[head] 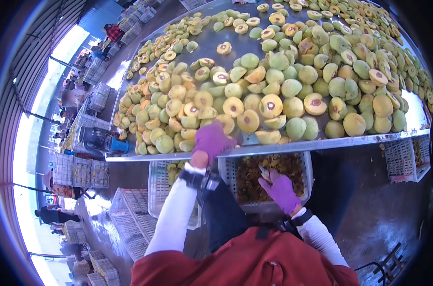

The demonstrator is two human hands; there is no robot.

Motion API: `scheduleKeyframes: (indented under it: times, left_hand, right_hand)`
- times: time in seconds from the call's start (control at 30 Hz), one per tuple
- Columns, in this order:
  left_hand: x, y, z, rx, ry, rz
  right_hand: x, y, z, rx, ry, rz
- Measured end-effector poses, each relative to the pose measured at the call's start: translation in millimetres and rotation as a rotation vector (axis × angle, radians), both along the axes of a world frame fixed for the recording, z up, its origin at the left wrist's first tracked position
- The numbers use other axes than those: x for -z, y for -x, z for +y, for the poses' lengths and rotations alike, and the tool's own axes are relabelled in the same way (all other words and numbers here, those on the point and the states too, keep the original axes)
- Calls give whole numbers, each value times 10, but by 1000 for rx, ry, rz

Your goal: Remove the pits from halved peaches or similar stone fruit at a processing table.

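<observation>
Halved yellow-green stone fruits (270,106), many with brown pits or hollows showing, lie heaped on a metal table (309,146). My left hand (212,141), in a purple glove, is over the table's near edge against the fruit pile; its fingertips are hidden, so whether it holds a fruit is unclear. Lower and to the right, my right hand (282,189), gloved the same, grips a small pitting tool (263,171) whose metal tip points up and away. This hand is above a white plastic crate (308,178) holding brown and yellowish fruit waste (248,182).
Left of that crate stands another white crate (159,189) with some fruit inside. An empty-looking crate (134,211) lies further left. A blue-and-black container (118,146) is at the table's left corner. Another crate (402,161) stands at right. Several people and stacked crates are far left.
</observation>
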State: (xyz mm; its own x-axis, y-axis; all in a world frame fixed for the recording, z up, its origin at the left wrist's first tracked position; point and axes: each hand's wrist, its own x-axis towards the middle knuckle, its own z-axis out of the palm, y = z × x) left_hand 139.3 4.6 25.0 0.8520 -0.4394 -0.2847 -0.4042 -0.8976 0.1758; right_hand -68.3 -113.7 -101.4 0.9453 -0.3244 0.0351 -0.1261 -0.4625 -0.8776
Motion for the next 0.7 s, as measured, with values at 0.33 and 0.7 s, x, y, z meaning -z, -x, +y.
scheduleKeyframes:
  times: [0.33,0.7]
  left_hand:
    - [-5,1126,188,217,833,-329]
    - [-12,1521,319,-271,1258,814]
  right_hand:
    - [-996,49,-27,-69,-1077,89]
    - [-1128,84,-152,-457,-1119,165]
